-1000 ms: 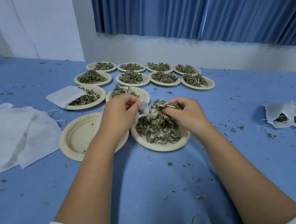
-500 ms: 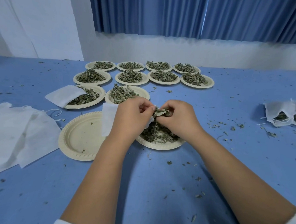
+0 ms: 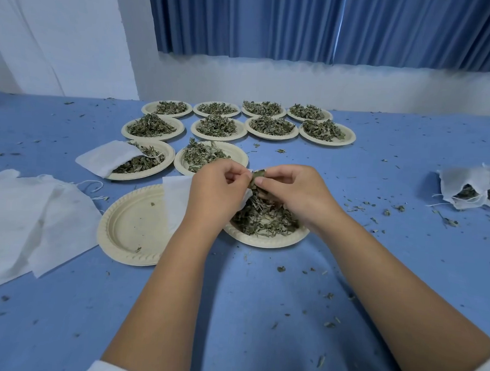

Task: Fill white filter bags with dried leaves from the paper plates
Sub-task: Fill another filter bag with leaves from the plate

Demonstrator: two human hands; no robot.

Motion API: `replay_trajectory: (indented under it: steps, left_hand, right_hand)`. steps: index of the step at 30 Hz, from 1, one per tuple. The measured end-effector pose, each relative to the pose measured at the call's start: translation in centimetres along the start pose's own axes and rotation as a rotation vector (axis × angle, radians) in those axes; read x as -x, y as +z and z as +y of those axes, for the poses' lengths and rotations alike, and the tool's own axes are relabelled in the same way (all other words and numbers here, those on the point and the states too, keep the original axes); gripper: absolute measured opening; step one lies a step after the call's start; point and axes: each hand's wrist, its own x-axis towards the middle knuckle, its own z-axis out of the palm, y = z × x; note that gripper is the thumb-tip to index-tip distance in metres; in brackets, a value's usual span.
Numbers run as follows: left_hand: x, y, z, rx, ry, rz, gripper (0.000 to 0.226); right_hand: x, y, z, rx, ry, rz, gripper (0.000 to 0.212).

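My left hand (image 3: 216,192) pinches the mouth of a white filter bag (image 3: 176,200) that hangs down over the empty paper plate (image 3: 131,227). My right hand (image 3: 291,193) holds a pinch of dried leaves (image 3: 257,176) at the bag's opening. Both hands hover above the near plate of dried leaves (image 3: 264,223). The bag's opening is mostly hidden behind my left hand.
Several more leaf plates (image 3: 272,127) stand in rows behind, one with a white bag (image 3: 106,158) lying across it. A pile of empty bags (image 3: 23,216) lies at the left. Filled bags (image 3: 476,189) sit at the right. Leaf crumbs litter the blue tablecloth (image 3: 259,313).
My right hand lifted a pinch of leaves off the plate to the bag's mouth. My left hand raised the bag, which now hangs lower over the empty plate.
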Motion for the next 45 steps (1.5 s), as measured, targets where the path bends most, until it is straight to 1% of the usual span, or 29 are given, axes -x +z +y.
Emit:
replay_trajectory:
  steps: [4, 9, 11, 14, 16, 17, 18, 19, 20, 21, 23, 25, 29, 30, 32, 35, 38, 41, 42, 43, 45]
  left_hand:
    - [0.1, 0.1, 0.2, 0.032, -0.010, -0.021, 0.008]
    - [0.4, 0.2, 0.7, 0.039, 0.018, -0.120, 0.008]
    - [0.5, 0.1, 0.9, 0.065, 0.028, -0.149, 0.009]
    - [0.5, -0.3, 1.1, 0.132, 0.018, -0.180, 0.011]
    - [0.6, -0.5, 1.3, 0.208, -0.005, -0.194, 0.013]
    - [0.6, -0.6, 1.4, 0.257, -0.026, -0.201, 0.014]
    - [0.6, -0.6, 1.5, 0.291, -0.043, -0.205, 0.015]
    - [0.6, -0.6, 1.5, 0.293, -0.046, -0.204, 0.015]
    - [0.6, -0.6, 1.5, 0.266, -0.033, -0.196, 0.014]
    - [0.6, -0.5, 1.4, 0.227, -0.013, -0.182, 0.013]
    - [0.6, -0.3, 1.2, 0.161, 0.012, -0.156, 0.010]
    - [0.7, -0.1, 1.1, 0.121, 0.023, -0.163, 0.008]
    - [1.2, 0.6, 1.2, 0.088, 0.042, -0.280, 0.006]
    - [1.1, 0.7, 1.2, 0.085, 0.037, -0.272, 0.006]
    - [0.9, 0.7, 0.9, 0.076, 0.021, -0.198, 0.007]
    - [0.3, 0.2, 0.4, 0.058, 0.020, -0.061, 0.008]
    - [0.0, -0.1, -0.1, 0.085, 0.005, 0.035, 0.008]
    - [-0.3, -0.2, -0.2, 0.120, -0.027, 0.120, 0.006]
    - [-0.3, -0.2, -0.3, 0.129, -0.035, 0.134, 0.006]
    - [-0.3, -0.2, -0.3, 0.131, -0.036, 0.140, 0.006]
    - [-0.3, -0.1, -0.2, 0.126, -0.032, 0.138, 0.006]
  right_hand:
    - [-0.2, -0.1, 0.6, 0.064, 0.041, 0.040, 0.015]
    - [-0.1, 0.3, 0.9, 0.116, 0.043, 0.038, 0.010]
    - [-0.2, 0.4, 0.9, 0.086, 0.046, 0.070, 0.011]
    - [-0.6, 0.1, 1.0, 0.028, 0.061, 0.106, 0.025]
    - [-0.9, -0.4, 0.9, 0.065, 0.098, 0.055, 0.037]
    - [-0.9, -0.5, 0.8, 0.054, 0.135, 0.002, 0.040]
    - [-0.9, -0.7, 0.7, 0.009, 0.174, -0.059, 0.034]
    - [-0.9, -0.7, 0.8, -0.048, 0.197, -0.115, 0.022]
    - [-0.8, -0.6, 0.9, -0.092, 0.203, -0.143, 0.011]
    - [-0.8, -0.5, 1.0, -0.111, 0.200, -0.138, 0.006]
    - [-0.8, -0.1, 1.2, -0.089, 0.181, -0.073, 0.004]
    - [-0.8, 0.3, 1.4, -0.026, 0.171, 0.001, 0.005]
    - [-0.9, 0.9, 1.7, 0.115, 0.175, 0.141, 0.011]
    - [-0.9, 0.9, 1.7, 0.122, 0.168, 0.152, 0.011]
    - [-0.9, 0.7, 1.6, 0.088, 0.158, 0.133, 0.007]
    - [-1.0, 0.1, 1.0, -0.083, 0.210, -0.006, 0.008]
    - [-1.0, -0.6, 0.3, -0.194, 0.301, -0.080, 0.020]
    - [-0.5, -0.5, 0.1, -0.159, 0.335, -0.111, 0.051]
    - [-0.3, -0.2, 0.1, -0.123, 0.343, -0.127, 0.058]
    - [-0.2, 0.1, 0.1, -0.081, 0.340, -0.135, 0.059]
    - [0.0, 0.6, 0.1, -0.026, 0.307, -0.099, 0.049]
